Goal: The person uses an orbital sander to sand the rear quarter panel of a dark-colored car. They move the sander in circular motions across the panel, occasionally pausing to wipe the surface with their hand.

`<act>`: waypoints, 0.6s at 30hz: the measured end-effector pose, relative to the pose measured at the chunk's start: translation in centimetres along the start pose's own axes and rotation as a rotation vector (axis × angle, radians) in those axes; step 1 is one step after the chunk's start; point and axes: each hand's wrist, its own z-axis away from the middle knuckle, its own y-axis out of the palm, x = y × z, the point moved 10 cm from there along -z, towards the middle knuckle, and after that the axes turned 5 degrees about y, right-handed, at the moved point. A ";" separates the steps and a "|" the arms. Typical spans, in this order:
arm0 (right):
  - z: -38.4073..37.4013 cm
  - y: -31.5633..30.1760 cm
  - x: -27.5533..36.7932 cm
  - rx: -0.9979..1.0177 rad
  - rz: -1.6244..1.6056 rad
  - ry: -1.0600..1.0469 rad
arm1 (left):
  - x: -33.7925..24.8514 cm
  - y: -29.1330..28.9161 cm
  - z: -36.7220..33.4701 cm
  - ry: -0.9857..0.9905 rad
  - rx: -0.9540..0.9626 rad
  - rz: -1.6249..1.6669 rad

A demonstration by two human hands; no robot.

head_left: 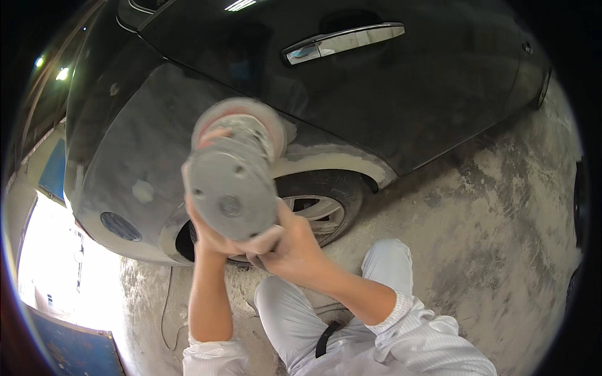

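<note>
Gripping a grey orbital sander (233, 182) with both hands in front of the black car's rear quarter panel (144, 138), above the rear wheel (320, 207). Left hand (204, 219) closing around the body from the left, right hand (291, 244) clasping it from below right. Running long axis away from the camera, sanding disc (238, 119) facing the dusty wheel arch (332, 160), flat rear cap facing the lens.
</note>
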 end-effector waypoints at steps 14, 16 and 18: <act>1.3 0.0 1.0 -0.067 0.090 -0.069 | -2.0 1.2 -0.1 0.184 0.033 -0.016; 1.8 -0.4 0.3 -0.090 0.030 -0.087 | -1.7 1.6 0.5 0.136 0.034 -0.056; 1.2 0.1 0.2 -0.069 0.022 -0.083 | -1.0 0.9 1.0 0.028 -0.015 -0.053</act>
